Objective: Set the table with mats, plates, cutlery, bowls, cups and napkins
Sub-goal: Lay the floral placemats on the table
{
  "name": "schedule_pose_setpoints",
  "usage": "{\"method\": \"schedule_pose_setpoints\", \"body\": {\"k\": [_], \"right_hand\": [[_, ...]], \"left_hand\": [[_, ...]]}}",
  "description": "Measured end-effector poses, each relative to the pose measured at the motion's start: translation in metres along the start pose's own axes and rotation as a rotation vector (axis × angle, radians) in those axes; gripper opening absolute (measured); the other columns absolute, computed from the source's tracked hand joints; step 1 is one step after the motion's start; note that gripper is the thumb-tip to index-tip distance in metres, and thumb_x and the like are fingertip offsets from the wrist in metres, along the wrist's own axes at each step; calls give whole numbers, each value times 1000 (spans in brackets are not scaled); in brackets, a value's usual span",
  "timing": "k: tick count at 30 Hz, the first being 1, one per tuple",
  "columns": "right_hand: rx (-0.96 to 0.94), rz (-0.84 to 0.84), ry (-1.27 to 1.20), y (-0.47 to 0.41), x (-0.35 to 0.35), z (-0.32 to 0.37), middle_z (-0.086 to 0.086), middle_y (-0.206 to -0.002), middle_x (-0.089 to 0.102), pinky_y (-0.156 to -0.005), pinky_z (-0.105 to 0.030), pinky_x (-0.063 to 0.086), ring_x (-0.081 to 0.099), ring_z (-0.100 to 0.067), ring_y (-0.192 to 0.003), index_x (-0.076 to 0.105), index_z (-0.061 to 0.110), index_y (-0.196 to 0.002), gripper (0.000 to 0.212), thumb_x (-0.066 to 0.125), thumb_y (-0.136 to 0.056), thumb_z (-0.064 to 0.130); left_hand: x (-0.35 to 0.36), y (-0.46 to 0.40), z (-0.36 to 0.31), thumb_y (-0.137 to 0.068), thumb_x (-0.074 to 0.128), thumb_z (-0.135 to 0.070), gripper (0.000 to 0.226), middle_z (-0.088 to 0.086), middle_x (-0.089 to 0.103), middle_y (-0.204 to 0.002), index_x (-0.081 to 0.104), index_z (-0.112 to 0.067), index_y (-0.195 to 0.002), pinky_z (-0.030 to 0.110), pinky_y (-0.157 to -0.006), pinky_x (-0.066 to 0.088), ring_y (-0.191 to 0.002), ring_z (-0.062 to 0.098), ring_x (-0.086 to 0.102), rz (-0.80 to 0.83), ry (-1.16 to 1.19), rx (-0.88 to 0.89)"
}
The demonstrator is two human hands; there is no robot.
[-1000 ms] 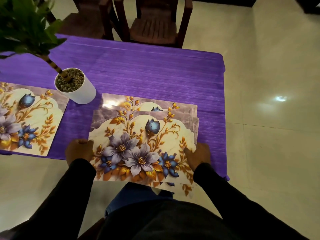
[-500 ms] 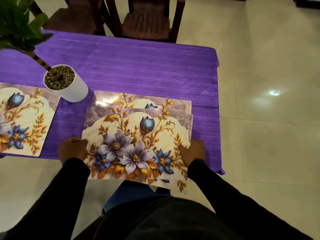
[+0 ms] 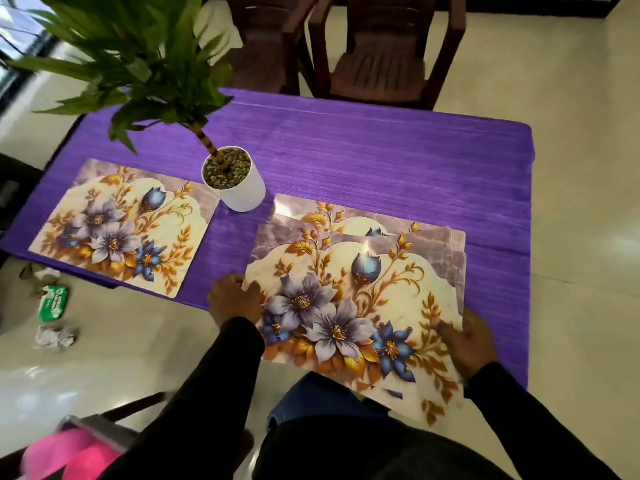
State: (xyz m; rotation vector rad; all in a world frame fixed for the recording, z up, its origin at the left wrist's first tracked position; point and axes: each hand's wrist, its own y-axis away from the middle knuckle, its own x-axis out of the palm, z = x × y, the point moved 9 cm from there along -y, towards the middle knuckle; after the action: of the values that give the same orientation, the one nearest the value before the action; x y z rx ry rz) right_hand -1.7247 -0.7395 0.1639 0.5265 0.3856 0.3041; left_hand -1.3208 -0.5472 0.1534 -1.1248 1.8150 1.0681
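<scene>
A stack of glossy floral placemats (image 3: 349, 292) lies at the near edge of a table draped in a ribbed purple tablecloth (image 3: 363, 157). The mats are thin, rectangular sheets printed with lilac and blue blooms, gold leaves and a marbled grey border, and they sit fanned, their far edges stepped one behind another. The near edge of the stack overhangs the table above the person's lap. How many mats it holds is hard to tell.

The left hand (image 3: 233, 297) grips the stack's left edge, fingers curled at the rim; the right hand (image 3: 471, 339) holds the right near corner, thumb on top, the fingers hidden beneath. Both sleeves are black.

A single matching placemat (image 3: 117, 226) lies flat to the left, well apart from the stack. Between them, farther back, stands a smooth white cylindrical pot (image 3: 235, 180) filled with pebbles — its green plant is blurred and cut off at the top. Two dark wooden chairs (image 3: 381, 53) stand beyond the table.
</scene>
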Motion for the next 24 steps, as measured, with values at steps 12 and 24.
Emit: {"method": "schedule_pose_setpoints", "body": {"k": [12, 24], "right_hand": [[153, 176, -169, -11, -60, 28, -27, -91, 72, -58, -38, 61, 73, -35, -72, 68, -5, -103, 18, 63, -85, -6], [80, 153, -155, 15, -50, 16, -18, -89, 75, -67, -44, 62, 74, -33, -76, 70, 8, -100, 13, 64, -91, 3]], "left_hand": [[5, 18, -23, -86, 74, -21, 42, 16, 68, -115, 62, -4, -122, 31, -80, 40, -107, 35, 62, 80, 331, 20], [-8, 56, -28, -89, 62, -6, 48, 6, 65, -123, 56, -18, -135, 30, -87, 44, -112, 25, 61, 43, 442, -10]]}}
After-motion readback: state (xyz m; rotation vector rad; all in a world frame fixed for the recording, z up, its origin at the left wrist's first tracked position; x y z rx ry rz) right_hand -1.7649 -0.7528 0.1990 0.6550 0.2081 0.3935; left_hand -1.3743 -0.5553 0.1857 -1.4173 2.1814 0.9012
